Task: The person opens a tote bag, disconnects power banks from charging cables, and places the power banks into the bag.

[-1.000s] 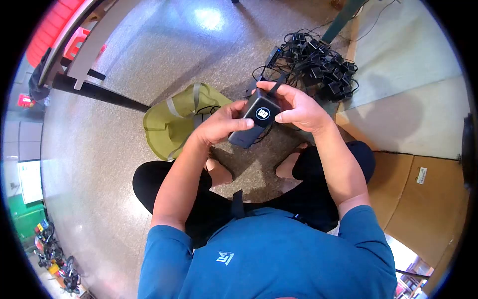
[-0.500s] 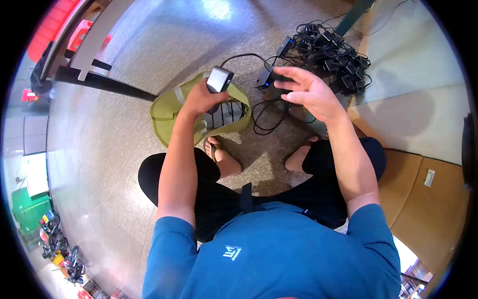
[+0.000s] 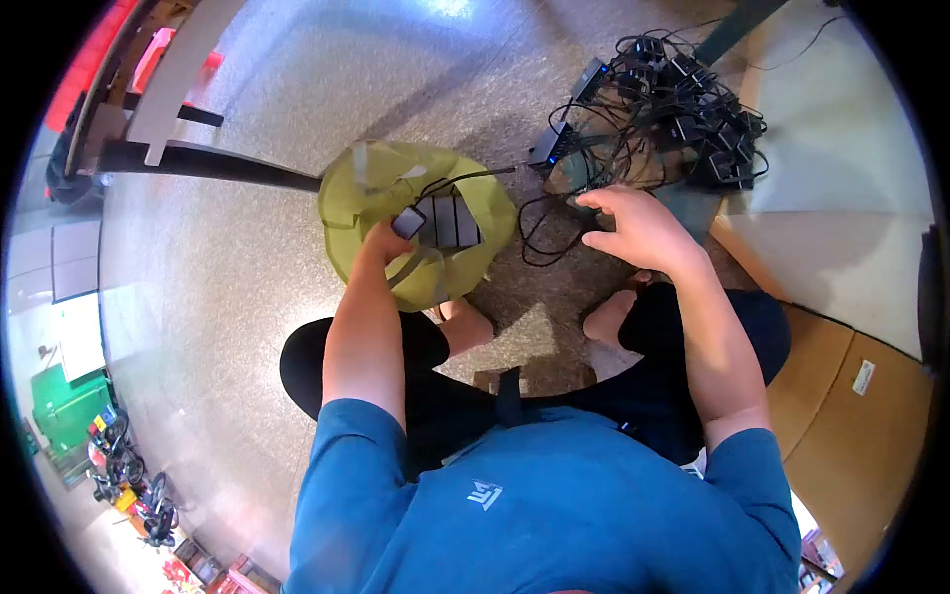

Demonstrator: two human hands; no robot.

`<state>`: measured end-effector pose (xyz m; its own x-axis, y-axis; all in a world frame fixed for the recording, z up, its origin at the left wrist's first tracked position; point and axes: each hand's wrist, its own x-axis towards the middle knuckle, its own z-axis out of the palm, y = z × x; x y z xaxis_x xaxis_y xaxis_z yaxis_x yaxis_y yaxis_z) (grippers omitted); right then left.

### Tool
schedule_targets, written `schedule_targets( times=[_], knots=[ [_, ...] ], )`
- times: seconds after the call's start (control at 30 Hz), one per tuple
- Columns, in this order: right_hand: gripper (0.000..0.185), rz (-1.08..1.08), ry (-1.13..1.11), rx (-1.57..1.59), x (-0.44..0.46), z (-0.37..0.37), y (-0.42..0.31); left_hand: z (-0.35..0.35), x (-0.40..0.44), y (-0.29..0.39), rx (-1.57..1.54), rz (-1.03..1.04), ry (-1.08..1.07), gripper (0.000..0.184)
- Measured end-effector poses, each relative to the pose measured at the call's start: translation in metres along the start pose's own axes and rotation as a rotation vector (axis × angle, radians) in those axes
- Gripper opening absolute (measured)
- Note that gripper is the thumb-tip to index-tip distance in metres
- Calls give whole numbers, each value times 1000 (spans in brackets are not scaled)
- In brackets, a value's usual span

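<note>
Left hand (image 3: 384, 242) closed around small power bank (image 3: 408, 223), at opening of green bag (image 3: 341, 213); grey blocks (image 3: 457, 222) rowed inside. Right hand (image 3: 643, 226) half open, cannot tell if touching looped black cord (image 3: 542, 264). Farther, heaped adapters (image 3: 727, 163) near table leg (image 3: 737, 32).
</note>
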<state>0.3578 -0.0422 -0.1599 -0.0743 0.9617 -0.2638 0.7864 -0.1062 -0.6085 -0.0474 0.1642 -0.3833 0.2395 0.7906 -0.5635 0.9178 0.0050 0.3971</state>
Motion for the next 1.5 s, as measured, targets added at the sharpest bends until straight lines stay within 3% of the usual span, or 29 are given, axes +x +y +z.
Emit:
schedule_targets(
  times=[0.1, 0.2, 0.3, 0.4, 0.5, 0.6, 0.8, 0.9, 1.0, 1.2, 1.3, 1.5],
  knots=[
    [50, -1, -17, -56, 6, 6, 7, 2, 4, -8, 38, 141, -22, 79],
    [50, 21, -71, -124, 17, 7, 2, -10, -5, 15, 18, -81, -68, 76],
    [50, 5, -103, -120, 25, 12, 0, 27, 45, -39, 140, -357, 71, 76],
    [50, -3, -104, -100, 30, 18, 4, 43, 75, -81, -309, -589, -61, 77],
    [49, 55, -140, -99, 31, 22, 11, 55, 82, -88, -215, -374, 57, 72],
    [50, 93, -172, -125, 35, 23, 14, 57, 82, -59, -222, -333, 152, 66],
    [50, 116, -200, -142, 43, 26, 21, 89, 94, -63, -385, -265, 252, 66],
    [50, 114, -204, -161, 46, 29, 26, 95, 97, -65, -410, -382, 167, 69],
    [50, 106, -208, -155, 47, 29, 28, 96, 99, -72, -501, -338, 74, 71],
    [50, 157, -244, -169, 47, 30, 27, 67, 64, -20, -666, -331, 125, 67],
    [50, 159, -232, -192, 46, 30, 27, 74, 84, -33, -596, -390, 112, 72],
    [49, 95, -150, -199, 36, 27, 22, 90, 82, -31, -33, -281, 128, 79]
  ],
)
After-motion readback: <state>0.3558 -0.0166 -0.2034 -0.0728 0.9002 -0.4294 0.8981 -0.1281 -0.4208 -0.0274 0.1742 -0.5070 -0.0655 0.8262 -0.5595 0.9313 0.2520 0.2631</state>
